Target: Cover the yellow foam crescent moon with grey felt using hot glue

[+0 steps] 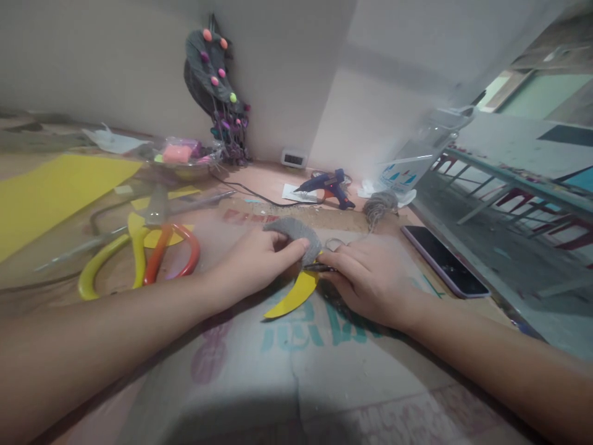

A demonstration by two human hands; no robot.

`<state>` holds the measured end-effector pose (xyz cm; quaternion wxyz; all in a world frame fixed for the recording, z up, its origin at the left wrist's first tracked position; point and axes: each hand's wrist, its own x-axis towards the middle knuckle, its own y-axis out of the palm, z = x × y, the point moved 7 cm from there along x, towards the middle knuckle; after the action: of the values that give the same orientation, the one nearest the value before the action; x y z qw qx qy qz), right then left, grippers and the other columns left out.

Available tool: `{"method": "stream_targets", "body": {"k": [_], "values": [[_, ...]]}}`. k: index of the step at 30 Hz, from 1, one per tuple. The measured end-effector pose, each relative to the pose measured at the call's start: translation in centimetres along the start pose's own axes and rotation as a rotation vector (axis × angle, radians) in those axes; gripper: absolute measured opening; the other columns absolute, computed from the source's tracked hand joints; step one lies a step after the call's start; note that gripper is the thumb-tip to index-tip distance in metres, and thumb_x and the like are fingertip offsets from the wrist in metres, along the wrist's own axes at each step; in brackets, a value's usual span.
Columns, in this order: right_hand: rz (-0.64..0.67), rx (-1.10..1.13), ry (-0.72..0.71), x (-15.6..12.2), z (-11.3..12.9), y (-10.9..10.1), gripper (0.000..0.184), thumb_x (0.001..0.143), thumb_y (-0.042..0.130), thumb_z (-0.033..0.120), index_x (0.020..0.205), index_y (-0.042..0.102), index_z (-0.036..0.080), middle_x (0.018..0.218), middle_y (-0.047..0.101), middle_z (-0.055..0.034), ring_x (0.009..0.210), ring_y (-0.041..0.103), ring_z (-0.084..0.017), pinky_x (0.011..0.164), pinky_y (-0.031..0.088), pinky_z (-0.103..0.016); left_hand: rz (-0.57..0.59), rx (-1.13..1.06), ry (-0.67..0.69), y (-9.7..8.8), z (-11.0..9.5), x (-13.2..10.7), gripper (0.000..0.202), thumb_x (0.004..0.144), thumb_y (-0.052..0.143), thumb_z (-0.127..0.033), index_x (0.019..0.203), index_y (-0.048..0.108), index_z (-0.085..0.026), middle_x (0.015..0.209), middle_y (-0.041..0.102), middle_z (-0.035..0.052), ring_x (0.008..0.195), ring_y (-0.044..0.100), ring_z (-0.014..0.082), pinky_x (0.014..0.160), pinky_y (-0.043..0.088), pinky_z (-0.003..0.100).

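Observation:
My left hand pinches a crescent between thumb and fingers, above a printed sheet. Its upper part is covered in grey material; the lower part is bare yellow card, tapering to a point. At the crescent's right edge, my right hand is closed around a narrow dark tool, whose tip lies across the border of grey and yellow. The fingers hide most of this tool, so its kind is unclear. A small ring-shaped thing shows just behind the right fingers.
Yellow-and-orange-handled scissors lie left, near yellow card. Behind are a blue glue gun with its cord, grey yarn and a white container. A phone lies right. A decorated grey crescent hangs on the wall.

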<state>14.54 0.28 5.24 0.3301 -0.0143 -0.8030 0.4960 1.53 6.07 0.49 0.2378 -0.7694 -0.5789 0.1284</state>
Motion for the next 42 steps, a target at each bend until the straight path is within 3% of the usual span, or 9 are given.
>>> {"method": "stream_targets", "body": {"k": [11,24,42], "values": [[0.026,0.033,0.017,-0.4,-0.2,0.4,0.022,0.094,0.046,0.022,0.088,0.065,0.012,0.064,0.060,-0.0032,0.058,0.050,-0.015,0.055,0.031,-0.030,0.010,0.052,0.014,-0.1,-0.2,0.0,0.045,0.084,0.049,-0.050,0.054,0.059,-0.018,0.048,0.055,-0.0039,0.046,0.043,0.0111,0.049,0.033,0.025],[0.036,0.110,0.088,-0.7,-0.8,0.2,0.017,0.091,0.051,0.023,0.095,0.063,0.011,0.070,0.062,-0.0043,0.062,0.052,-0.015,0.058,0.034,-0.027,0.015,0.086,0.017,-0.3,-1.1,-0.2,0.043,0.085,0.048,-0.046,0.055,0.061,-0.018,0.051,0.059,-0.0029,0.052,0.051,0.0130,0.053,0.036,0.025],[0.070,0.084,0.071,-0.5,-0.4,0.6,0.013,0.091,0.050,0.021,0.091,0.062,0.014,0.070,0.060,-0.0037,0.062,0.049,-0.015,0.057,0.030,-0.028,0.026,0.060,0.027,0.0,-0.2,-0.1,0.044,0.085,0.046,-0.050,0.056,0.060,-0.018,0.054,0.059,-0.0023,0.051,0.049,0.0130,0.052,0.036,0.025]]}}
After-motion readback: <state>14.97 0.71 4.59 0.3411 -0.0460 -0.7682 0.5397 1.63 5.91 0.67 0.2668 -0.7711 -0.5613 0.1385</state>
